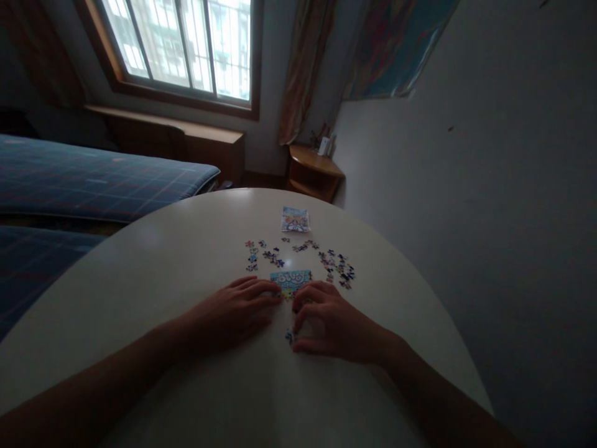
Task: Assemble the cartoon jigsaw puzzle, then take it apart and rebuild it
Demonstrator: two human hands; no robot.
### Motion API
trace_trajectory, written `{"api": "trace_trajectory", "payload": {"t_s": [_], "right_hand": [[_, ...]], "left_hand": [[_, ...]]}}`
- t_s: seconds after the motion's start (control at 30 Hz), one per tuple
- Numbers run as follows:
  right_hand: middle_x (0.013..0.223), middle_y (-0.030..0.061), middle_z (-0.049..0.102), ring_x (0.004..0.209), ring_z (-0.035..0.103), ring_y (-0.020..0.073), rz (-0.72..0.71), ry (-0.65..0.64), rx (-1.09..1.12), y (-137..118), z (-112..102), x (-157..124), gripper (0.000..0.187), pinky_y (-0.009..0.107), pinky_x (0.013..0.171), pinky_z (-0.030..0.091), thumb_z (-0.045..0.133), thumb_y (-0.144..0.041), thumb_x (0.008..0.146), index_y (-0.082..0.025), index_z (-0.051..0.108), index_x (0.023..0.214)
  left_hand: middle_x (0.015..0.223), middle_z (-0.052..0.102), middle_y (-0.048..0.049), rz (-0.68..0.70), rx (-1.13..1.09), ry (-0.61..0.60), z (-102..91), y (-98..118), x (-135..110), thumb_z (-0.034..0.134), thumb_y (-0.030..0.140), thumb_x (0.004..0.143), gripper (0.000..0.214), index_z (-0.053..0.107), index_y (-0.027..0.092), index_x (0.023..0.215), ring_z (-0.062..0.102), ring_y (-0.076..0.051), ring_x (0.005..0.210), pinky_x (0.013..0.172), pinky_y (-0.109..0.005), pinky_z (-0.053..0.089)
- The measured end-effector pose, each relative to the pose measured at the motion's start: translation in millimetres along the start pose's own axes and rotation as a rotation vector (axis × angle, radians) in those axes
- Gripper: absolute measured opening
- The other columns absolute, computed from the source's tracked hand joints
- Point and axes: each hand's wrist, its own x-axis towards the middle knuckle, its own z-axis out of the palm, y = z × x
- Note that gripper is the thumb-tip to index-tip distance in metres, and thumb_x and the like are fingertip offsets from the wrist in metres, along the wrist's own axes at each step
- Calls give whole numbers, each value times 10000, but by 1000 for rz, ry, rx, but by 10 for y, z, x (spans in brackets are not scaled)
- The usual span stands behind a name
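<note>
A partly joined jigsaw puzzle [291, 278] with a light blue top and white lettering lies on the table between my hands. My left hand [245, 305] rests flat, fingers stretched out, its fingertips at the puzzle's left edge. My right hand [329, 317] is arched with thumb and fingers apart; its fingertips touch the puzzle's lower right side and hide part of it. Beside the right thumb tip lies a small bluish puzzle piece [289, 336]. Whether anything is under the curled right fingers cannot be made out.
Several loose pieces lie beyond the puzzle, in a left group [252, 256] and a right group [345, 270]. A picture packet [295, 219] sits farther back on the round white table [196, 236]. Blue plaid mattresses [93, 177] stand left, a wall [466, 186] right.
</note>
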Motion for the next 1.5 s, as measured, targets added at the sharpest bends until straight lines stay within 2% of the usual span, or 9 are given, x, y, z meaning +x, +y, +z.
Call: {"api": "trace_trajectory", "payload": {"t_s": [0.1, 0.2, 0.37, 0.57, 0.7, 0.87, 1.13, 1.3, 1.5], "right_hand": [[1122, 18, 633, 1208, 497, 207, -30, -17, -20, -22, -28, -18, 142, 409, 1088, 294, 768, -215, 769, -250, 708, 893], [1138, 15, 627, 1230, 477, 207, -57, -14, -29, 0, -30, -34, 120, 404, 1092, 293, 738, -185, 777, -250, 701, 870], [1130, 11, 620, 1202, 486, 188, -112, -39, 1, 28, 21, -25, 64, 366, 1071, 334, 716, -223, 823, -260, 710, 875], [1140, 9, 649, 1194, 507, 191, -149, -119, 35, 24, 7, -21, 186, 388, 1093, 316, 740, -253, 815, -294, 741, 996], [1086, -7, 709, 1215, 522, 180, -173, -132, 58, 6, -43, -14, 138, 384, 1098, 322, 704, -241, 844, -283, 740, 971], [1087, -15, 748, 1074, 647, 123, -211, -189, 158, -78, -60, 21, 231, 344, 1129, 331, 599, -113, 867, -257, 720, 1001], [1239, -5, 699, 1331, 489, 168, -200, -208, 102, -141, -67, -7, 253, 375, 1169, 298, 649, -107, 826, -249, 728, 1020], [1282, -15, 674, 1332, 482, 176, -205, -210, 80, -114, -63, -23, 270, 365, 1154, 320, 648, -132, 832, -245, 723, 1066], [1238, -3, 697, 1287, 527, 181, -195, -191, 99, -122, -65, -20, 297, 373, 1122, 363, 656, -134, 820, -257, 727, 1081]], "left_hand": [[1149, 641, -56, 22, -74, -10, -40, 82, 36, 559, 229, 937, 197, 609, 220, 1127, 588, -217, 1076, 1008, -395, 442], [1049, 645, -32, 70, -110, -37, -70, 167, 53, 607, 246, 913, 200, 627, 247, 1111, 595, -202, 981, 952, -377, 452], [1069, 630, -21, 116, -87, -92, -104, 224, 63, 664, 267, 881, 339, 616, 323, 1212, 588, -213, 985, 939, -394, 442], [1079, 663, -23, 115, -86, -55, -69, 170, 78, 612, 189, 910, 226, 625, 247, 1128, 590, -196, 1018, 961, -358, 434], [1118, 660, -33, 96, -82, -34, -15, 128, 66, 588, 198, 932, 179, 611, 227, 1107, 588, -190, 1040, 966, -346, 437], [1116, 663, -36, 71, -63, -22, 1, 114, 61, 598, 219, 931, 176, 609, 227, 1107, 601, -196, 1017, 921, -348, 467], [1014, 674, -37, -57, -34, 10, -93, 85, 65, 514, 158, 949, 121, 627, 200, 957, 611, -183, 920, 839, -330, 496], [1052, 660, -44, -19, -125, -32, -157, 74, 45, 592, 229, 920, 80, 638, 206, 980, 604, -185, 954, 890, -335, 494], [1036, 659, -26, -36, -139, 25, -50, 31, 50, 601, 233, 932, 52, 634, 218, 970, 599, -172, 942, 851, -306, 496]]}}
